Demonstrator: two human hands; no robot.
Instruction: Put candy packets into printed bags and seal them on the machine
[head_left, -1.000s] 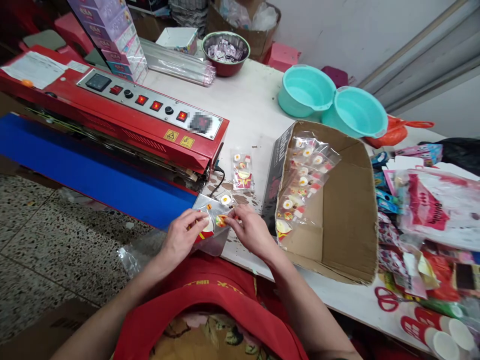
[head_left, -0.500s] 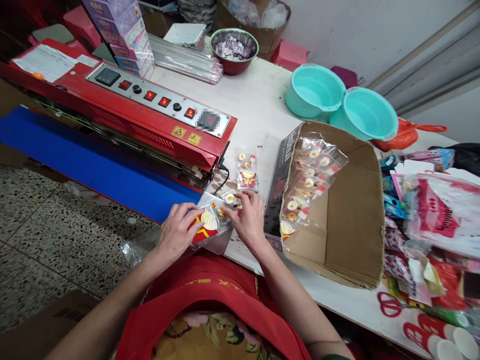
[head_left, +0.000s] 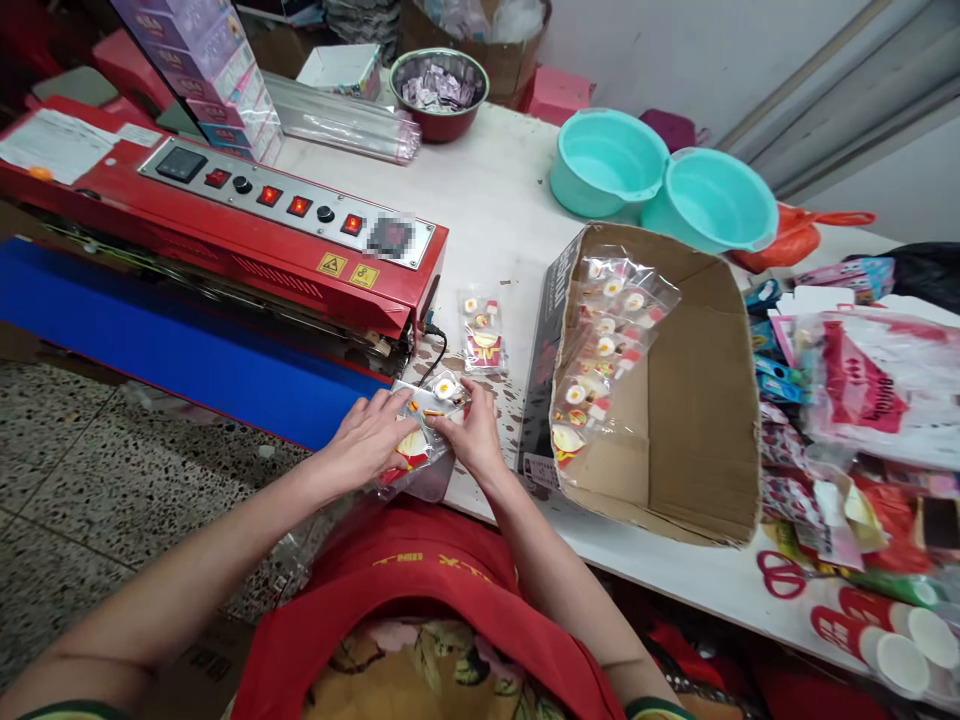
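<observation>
A clear plastic bag (head_left: 431,408) lies over a metal plate (head_left: 429,485) at the table's front edge. Inside it show a toy fried egg, small food pieces and a red-and-yellow fries piece. My left hand (head_left: 367,440) rests on the bag's left side with fingers stretched out over the fries piece. At the opposite side, my right hand (head_left: 476,430) grips the bag's edge between thumb and fingers. Just beyond the hands, a filled bag (head_left: 482,335) of similar toys lies flat on the table. To the right, an open cardboard box (head_left: 697,420) holds several more filled bags (head_left: 606,345).
A red sealing machine (head_left: 285,245) with a blue conveyor belt (head_left: 187,345) stands at left. Its black cable (head_left: 442,350) runs near the hands. Behind the box are two turquoise basins (head_left: 611,160). Red scissors (head_left: 784,575) and paper cups (head_left: 900,665) lie at right.
My left hand has flattened, its fingers reaching further across the bag. My right hand still holds the bag's edge. The whole view has shifted slightly.
</observation>
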